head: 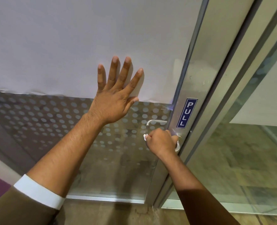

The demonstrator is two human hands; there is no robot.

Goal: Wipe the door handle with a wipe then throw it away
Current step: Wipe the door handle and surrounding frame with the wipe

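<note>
My right hand (160, 142) is closed around the silver lever door handle (177, 145) on the metal door stile, with a white wipe (145, 137) inside the fist; only a small corner of the wipe sticks out at the left. Most of the handle is hidden under my fingers; its curved end shows at the right. My left hand (116, 95) lies flat with fingers spread against the glass door (53, 124), above and left of the handle.
A blue PULL sign (186, 113) is stuck on the stile just above the handle. A second lever handle (155, 122) shows through the glass on the far side. White paper (69, 46) covers the upper glass. The door frame (228, 78) and another glass panel stand at right.
</note>
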